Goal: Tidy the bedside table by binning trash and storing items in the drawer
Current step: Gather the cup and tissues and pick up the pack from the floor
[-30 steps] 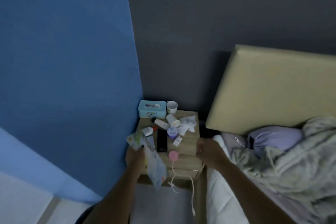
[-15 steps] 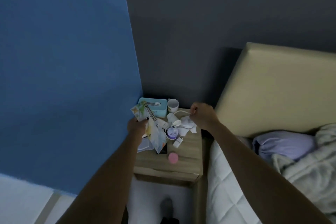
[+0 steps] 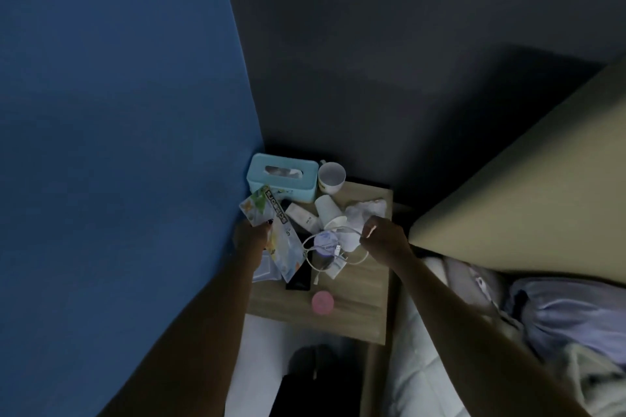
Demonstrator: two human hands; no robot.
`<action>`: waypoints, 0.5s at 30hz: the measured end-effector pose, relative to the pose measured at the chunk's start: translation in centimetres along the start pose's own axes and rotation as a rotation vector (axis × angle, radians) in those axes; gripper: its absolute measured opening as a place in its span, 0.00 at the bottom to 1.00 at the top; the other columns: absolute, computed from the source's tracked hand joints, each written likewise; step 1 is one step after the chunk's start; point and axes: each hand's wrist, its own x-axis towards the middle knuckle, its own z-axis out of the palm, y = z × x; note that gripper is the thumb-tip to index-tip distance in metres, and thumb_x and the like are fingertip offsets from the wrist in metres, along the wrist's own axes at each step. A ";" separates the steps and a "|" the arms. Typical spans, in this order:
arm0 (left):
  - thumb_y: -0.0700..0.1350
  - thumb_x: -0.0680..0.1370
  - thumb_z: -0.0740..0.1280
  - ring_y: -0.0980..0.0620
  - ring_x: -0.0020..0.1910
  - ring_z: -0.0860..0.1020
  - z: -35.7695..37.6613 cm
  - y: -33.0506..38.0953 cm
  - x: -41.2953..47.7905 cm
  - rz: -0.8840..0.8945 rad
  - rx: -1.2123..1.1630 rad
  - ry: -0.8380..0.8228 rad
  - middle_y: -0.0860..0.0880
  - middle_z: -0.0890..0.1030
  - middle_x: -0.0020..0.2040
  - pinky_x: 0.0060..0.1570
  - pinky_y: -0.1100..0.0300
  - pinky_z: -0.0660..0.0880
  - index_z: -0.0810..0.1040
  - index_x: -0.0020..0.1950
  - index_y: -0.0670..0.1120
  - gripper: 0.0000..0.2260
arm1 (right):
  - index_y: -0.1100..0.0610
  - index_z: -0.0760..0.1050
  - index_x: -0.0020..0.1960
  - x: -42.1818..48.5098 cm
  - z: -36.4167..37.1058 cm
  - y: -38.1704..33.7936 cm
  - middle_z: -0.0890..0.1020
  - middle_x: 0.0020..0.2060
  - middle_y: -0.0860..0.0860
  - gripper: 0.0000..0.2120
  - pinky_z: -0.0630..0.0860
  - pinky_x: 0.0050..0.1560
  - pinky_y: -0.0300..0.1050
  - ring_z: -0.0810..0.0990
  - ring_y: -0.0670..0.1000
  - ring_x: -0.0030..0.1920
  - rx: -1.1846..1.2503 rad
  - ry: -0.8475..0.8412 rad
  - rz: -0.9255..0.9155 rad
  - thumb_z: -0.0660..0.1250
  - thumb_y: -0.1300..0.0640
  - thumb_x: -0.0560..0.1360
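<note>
Two hands apart over cluttered wooden bedside table [image 3: 359, 310]: left hand [image 3: 252, 236] grips printed glossy wrappers [image 3: 286, 247]; right hand [image 3: 384, 242] pinches looped white charging cable [image 3: 349, 229], seemingly draped near tipped white paper cup [image 3: 327, 208]. Lift slowly, gather loops first.

Blue wall [image 3: 118, 112] left; grey wall [image 3: 372, 44] behind. Beige headboard [image 3: 542, 196] right. Lilac pillow [image 3: 569, 311] and white mattress [image 3: 416, 376] below it.
</note>
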 end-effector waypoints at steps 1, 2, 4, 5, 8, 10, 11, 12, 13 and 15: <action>0.43 0.75 0.70 0.36 0.58 0.79 0.3 -0.4 1.0 -0.019 0.004 -0.006 0.34 0.79 0.58 0.58 0.42 0.76 0.77 0.60 0.36 0.16 | 0.60 0.77 0.55 0.9 0.7 0.5 0.82 0.54 0.57 0.10 0.68 0.45 0.38 0.79 0.55 0.54 -0.011 -0.002 0.011 0.64 0.60 0.75; 0.43 0.75 0.70 0.37 0.58 0.78 0.8 -0.8 2.1 -0.034 0.005 -0.016 0.34 0.79 0.59 0.59 0.42 0.76 0.76 0.60 0.37 0.16 | 0.60 0.77 0.56 1.9 1.4 1.0 0.81 0.54 0.57 0.11 0.70 0.45 0.40 0.79 0.55 0.54 -0.017 -0.007 0.029 0.64 0.59 0.76; 0.44 0.75 0.70 0.37 0.60 0.77 1.6 -1.6 4.0 -0.065 0.006 -0.010 0.35 0.78 0.60 0.60 0.43 0.76 0.75 0.61 0.39 0.17 | 0.60 0.77 0.56 3.6 2.6 1.9 0.81 0.54 0.57 0.11 0.75 0.47 0.43 0.80 0.56 0.54 -0.039 -0.026 0.056 0.65 0.58 0.76; 0.44 0.75 0.70 0.38 0.60 0.77 2.0 -2.1 4.9 -0.091 -0.004 -0.003 0.36 0.77 0.60 0.60 0.43 0.75 0.74 0.61 0.40 0.17 | 0.60 0.77 0.56 4.3 3.2 2.2 0.81 0.54 0.57 0.11 0.76 0.48 0.45 0.80 0.56 0.54 -0.055 -0.037 0.064 0.66 0.58 0.75; 0.43 0.74 0.72 0.43 0.50 0.78 3.2 -4.1 7.1 -0.171 -0.068 -0.036 0.42 0.78 0.54 0.58 0.47 0.76 0.74 0.61 0.41 0.18 | 0.60 0.77 0.54 6.0 4.9 3.1 0.82 0.51 0.57 0.10 0.79 0.49 0.49 0.81 0.57 0.52 -0.096 -0.066 0.096 0.67 0.58 0.75; 0.42 0.73 0.72 0.44 0.47 0.79 3.6 -5.0 7.9 -0.195 -0.084 -0.038 0.42 0.78 0.54 0.56 0.49 0.76 0.74 0.62 0.40 0.19 | 0.59 0.77 0.53 7.0 6.2 3.9 0.83 0.49 0.57 0.08 0.81 0.48 0.51 0.81 0.56 0.49 -0.099 -0.082 0.111 0.67 0.59 0.74; 0.42 0.72 0.73 0.43 0.50 0.79 3.8 -5.5 8.4 -0.199 -0.086 -0.029 0.41 0.79 0.55 0.57 0.47 0.76 0.74 0.63 0.41 0.21 | 0.58 0.77 0.53 7.5 6.9 4.3 0.83 0.49 0.57 0.08 0.80 0.47 0.49 0.81 0.55 0.48 -0.106 -0.090 0.114 0.67 0.58 0.75; 0.42 0.72 0.74 0.42 0.52 0.79 4.0 -5.8 8.7 -0.198 -0.087 -0.021 0.41 0.79 0.56 0.58 0.45 0.76 0.74 0.63 0.41 0.22 | 0.59 0.77 0.53 8.0 7.4 4.6 0.83 0.49 0.56 0.08 0.80 0.47 0.47 0.81 0.54 0.49 -0.126 -0.100 0.113 0.66 0.58 0.75; 0.42 0.71 0.74 0.42 0.54 0.79 4.1 -6.1 8.9 -0.196 -0.093 -0.016 0.41 0.79 0.56 0.58 0.44 0.77 0.75 0.63 0.40 0.22 | 0.59 0.77 0.54 8.3 7.8 4.9 0.83 0.49 0.56 0.08 0.79 0.46 0.45 0.81 0.54 0.49 -0.150 -0.112 0.109 0.66 0.59 0.76; 0.45 0.69 0.75 0.41 0.56 0.79 4.2 -6.9 9.6 -0.178 -0.073 -0.009 0.42 0.80 0.58 0.59 0.44 0.76 0.76 0.63 0.40 0.24 | 0.59 0.76 0.55 8.8 8.5 5.5 0.82 0.52 0.56 0.09 0.78 0.48 0.44 0.81 0.54 0.52 -0.187 -0.145 0.110 0.66 0.61 0.76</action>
